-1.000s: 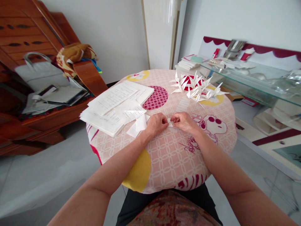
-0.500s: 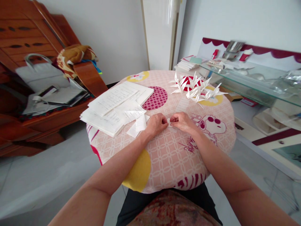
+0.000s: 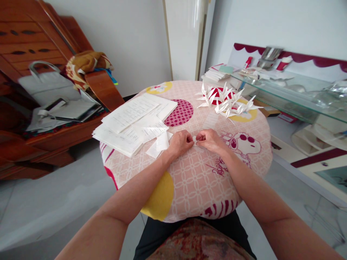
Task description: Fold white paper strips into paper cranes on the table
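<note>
Near the middle of a round table with a pink patterned cloth [image 3: 189, 180], my left hand [image 3: 181, 141] and my right hand [image 3: 208, 140] face each other. Between their fingertips shows a small piece of white paper [image 3: 194, 141], mostly hidden by the fingers. Both hands are closed, thumbs and fingers pinching the paper from either side. Just left of my left hand lie some small loose white paper pieces [image 3: 158, 145]. Beyond my right hand stand several folded white paper cranes [image 3: 226, 101] in a cluster.
A stack of printed sheets [image 3: 130, 122] covers the table's left side. To the right stands a glass-topped cabinet [image 3: 295, 99] with paper stacks [image 3: 215, 74], a red bottle [image 3: 247, 62] and a metal pot [image 3: 271, 54]. A wooden bench [image 3: 54, 144] with a grey bag [image 3: 45, 85] is on the left.
</note>
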`<move>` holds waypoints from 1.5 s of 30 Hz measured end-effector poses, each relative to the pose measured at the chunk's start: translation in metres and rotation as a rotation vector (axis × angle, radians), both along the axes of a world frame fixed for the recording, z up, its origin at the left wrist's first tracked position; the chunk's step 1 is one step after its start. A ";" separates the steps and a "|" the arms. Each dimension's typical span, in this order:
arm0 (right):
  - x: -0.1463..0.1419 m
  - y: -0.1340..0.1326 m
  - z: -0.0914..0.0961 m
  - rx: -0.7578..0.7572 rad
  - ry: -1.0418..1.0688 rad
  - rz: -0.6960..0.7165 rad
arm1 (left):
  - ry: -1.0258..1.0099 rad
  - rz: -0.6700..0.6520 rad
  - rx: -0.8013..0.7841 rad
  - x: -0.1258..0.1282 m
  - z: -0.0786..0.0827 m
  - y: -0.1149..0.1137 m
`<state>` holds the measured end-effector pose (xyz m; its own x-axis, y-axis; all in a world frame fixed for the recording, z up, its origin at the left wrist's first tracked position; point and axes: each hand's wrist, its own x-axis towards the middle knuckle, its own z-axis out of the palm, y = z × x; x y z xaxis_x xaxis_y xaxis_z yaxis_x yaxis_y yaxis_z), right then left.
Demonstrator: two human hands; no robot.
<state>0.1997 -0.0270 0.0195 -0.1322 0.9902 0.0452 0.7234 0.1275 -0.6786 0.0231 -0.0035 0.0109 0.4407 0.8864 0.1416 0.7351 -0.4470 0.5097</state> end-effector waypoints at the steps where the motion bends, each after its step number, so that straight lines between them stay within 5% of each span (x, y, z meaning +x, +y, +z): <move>1: -0.001 0.000 0.001 0.004 -0.018 -0.002 | 0.000 -0.001 0.002 0.000 0.000 0.000; 25: -0.010 0.004 0.000 0.000 -0.080 -0.089 | -0.043 -0.012 0.002 -0.002 -0.003 -0.001; 45: -0.009 0.005 0.000 -0.018 -0.071 -0.094 | -0.306 -0.020 -0.179 -0.022 -0.012 0.008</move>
